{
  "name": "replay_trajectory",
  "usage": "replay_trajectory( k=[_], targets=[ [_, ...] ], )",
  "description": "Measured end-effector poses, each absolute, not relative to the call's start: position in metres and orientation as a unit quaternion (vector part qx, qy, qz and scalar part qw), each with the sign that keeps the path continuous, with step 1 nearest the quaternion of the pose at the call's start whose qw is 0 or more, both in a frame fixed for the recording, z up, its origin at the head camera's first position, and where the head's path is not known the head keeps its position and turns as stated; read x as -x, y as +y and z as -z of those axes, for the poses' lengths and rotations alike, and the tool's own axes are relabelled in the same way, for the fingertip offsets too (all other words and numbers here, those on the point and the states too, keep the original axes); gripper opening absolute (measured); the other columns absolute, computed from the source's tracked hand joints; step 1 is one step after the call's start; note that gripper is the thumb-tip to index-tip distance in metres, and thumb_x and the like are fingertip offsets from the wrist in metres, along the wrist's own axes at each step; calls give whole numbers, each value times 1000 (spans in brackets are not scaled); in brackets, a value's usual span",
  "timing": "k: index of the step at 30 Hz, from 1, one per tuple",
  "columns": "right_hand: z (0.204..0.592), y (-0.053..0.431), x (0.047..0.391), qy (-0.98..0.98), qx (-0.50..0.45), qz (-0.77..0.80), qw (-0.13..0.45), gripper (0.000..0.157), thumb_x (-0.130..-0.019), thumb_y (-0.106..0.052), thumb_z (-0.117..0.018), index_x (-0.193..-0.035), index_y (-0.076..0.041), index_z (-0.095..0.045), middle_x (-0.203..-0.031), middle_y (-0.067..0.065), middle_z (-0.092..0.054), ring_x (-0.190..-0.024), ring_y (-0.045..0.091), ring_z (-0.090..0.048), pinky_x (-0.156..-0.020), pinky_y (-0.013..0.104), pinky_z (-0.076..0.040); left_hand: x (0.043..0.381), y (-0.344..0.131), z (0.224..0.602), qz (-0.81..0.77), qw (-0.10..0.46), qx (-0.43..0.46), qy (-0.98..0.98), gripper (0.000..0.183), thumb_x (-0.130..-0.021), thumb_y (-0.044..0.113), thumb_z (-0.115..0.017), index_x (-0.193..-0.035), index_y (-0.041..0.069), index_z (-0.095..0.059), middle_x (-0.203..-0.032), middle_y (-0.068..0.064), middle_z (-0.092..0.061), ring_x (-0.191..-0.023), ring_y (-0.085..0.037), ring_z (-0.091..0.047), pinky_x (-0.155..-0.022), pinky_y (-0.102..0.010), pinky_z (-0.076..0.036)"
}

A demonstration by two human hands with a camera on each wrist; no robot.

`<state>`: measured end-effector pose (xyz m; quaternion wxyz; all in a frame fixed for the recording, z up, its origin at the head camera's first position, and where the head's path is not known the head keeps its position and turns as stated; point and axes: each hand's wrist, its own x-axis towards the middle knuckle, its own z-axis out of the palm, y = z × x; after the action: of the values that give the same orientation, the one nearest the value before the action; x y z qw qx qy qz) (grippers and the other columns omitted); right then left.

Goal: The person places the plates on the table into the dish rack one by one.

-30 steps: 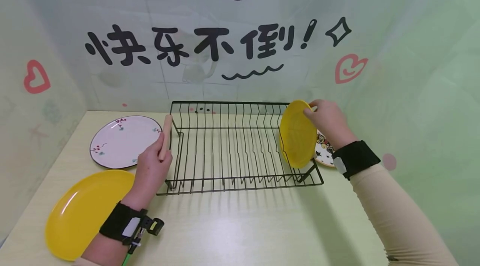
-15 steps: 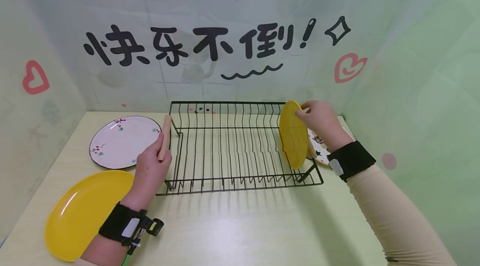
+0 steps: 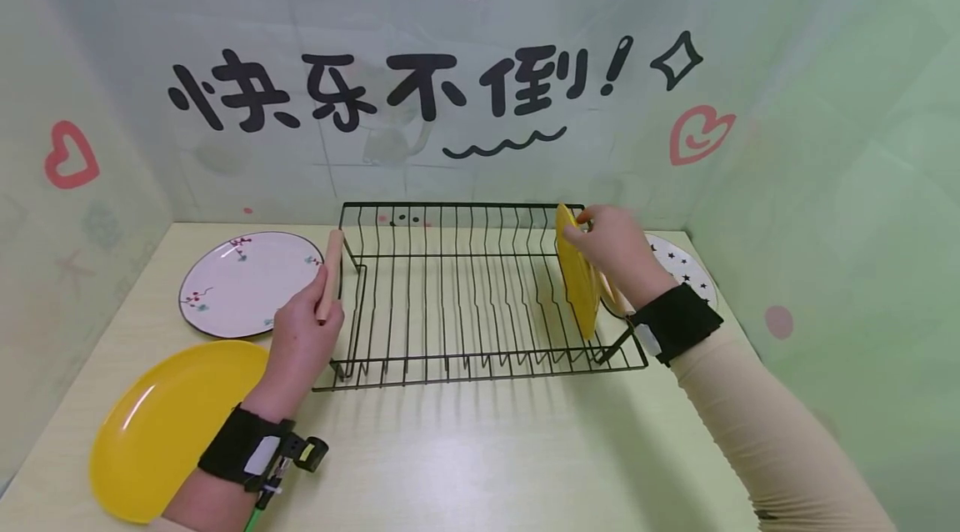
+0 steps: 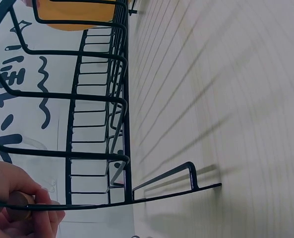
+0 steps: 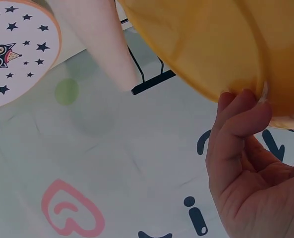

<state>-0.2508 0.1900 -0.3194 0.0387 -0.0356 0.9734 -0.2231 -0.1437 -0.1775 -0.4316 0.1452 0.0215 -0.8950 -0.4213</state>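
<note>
Flat on the counter [image 3: 450, 449], to the left of the left grip [image 3: 303, 315] and on its near side: a large yellow plate [image 3: 172, 432]. Just left of the left grip: a floral white plate [image 3: 251, 283], also flat. Inside the left grip, with fingers curled around: the left wooden handle [image 3: 331, 275]. Right of that grip: a black wire rack [image 3: 450, 255], with one standing yellow plate [image 3: 577, 286] at its right end, nearly upright; seating in the slots hard to tell. Clamped on that plate's upper edge, thumb against fingers: the right grip [image 3: 609, 247]. Right of the right grip, on the counter, partly hidden: a starred white plate [image 3: 678, 261].
</note>
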Motion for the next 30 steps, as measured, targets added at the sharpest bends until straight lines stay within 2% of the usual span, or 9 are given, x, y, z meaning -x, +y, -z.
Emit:
replay_trajectory(
  k=[3, 6, 8, 11, 19, 23, 26, 30],
  targets=[
    [322, 187, 251, 972, 37, 227, 41, 49, -91, -38, -50, -125, -2, -55, -99, 11, -60, -75, 21, -55, -66, 31, -48, 144, -177, 431, 421, 147, -20, -895, 57, -94, 12, -49, -146, 7, -28, -130, -21, -48, -59, -20, -43, -41, -21, -40],
    [324, 185, 251, 970, 38, 235, 44, 51, -91, -40, -51, -125, -3, -54, -82, 7, -56, -63, 18, -51, -59, 29, -46, 143, -177, 431, 420, 147, -19, -895, 57, -94, 12, -49, -147, 8, -27, -132, -21, -47, -58, -20, -43, -41, -21, -40],
    [325, 183, 251, 969, 38, 239, 46, 51, -90, -40, -52, -125, -3, -54, -67, 4, -47, -55, 17, -45, -54, 28, -42, 143, -177, 430, 420, 147, -18, -895, 57, -94, 12, -49, -147, 7, -27, -133, -21, -47, -57, -20, -43, -41, -22, -40],
    [326, 181, 251, 970, 38, 235, 43, 52, -90, -41, -51, -126, -3, -55, -59, 1, -41, -51, 16, -41, -53, 29, -39, 143, -177, 430, 421, 145, -18, -895, 56, -94, 12, -48, -146, 6, -28, -133, -22, -46, -57, -20, -43, -41, -22, -40],
    [324, 180, 249, 974, 49, 217, 46, 53, -92, -41, -49, -128, -2, -54, -71, 7, -53, -59, 19, -51, -63, 31, -41, 144, -177, 431, 425, 148, -20, -893, 56, -94, 13, -49, -146, 5, -28, -129, -21, -49, -61, -21, -45, -42, -21, -41],
    [323, 182, 248, 972, 51, 224, 50, 58, -92, -47, -48, -129, -2, -54, -88, 9, -60, -72, 21, -55, -68, 33, -45, 144, -176, 432, 427, 150, -23, -891, 57, -94, 12, -51, -146, 5, -29, -123, -20, -53, -56, -21, -44, -41, -21, -40],
    [322, 184, 248, 975, 59, 211, 46, 63, -93, -52, -44, -129, -1, -53, -103, 11, -60, -84, 22, -55, -73, 35, -46, 143, -176, 431, 426, 147, -25, -892, 57, -94, 12, -50, -146, 6, -29, -126, -21, -52, -54, -20, -42, -40, -21, -40],
    [322, 185, 248, 977, 67, 199, 44, 67, -93, -55, -42, -129, 0, -53, -98, 11, -60, -82, 23, -54, -71, 34, -44, 144, -176, 431, 419, 144, -25, -896, 56, -95, 12, -49, -147, 7, -28, -131, -21, -48, -56, -19, -43, -41, -22, -40]
  ],
)
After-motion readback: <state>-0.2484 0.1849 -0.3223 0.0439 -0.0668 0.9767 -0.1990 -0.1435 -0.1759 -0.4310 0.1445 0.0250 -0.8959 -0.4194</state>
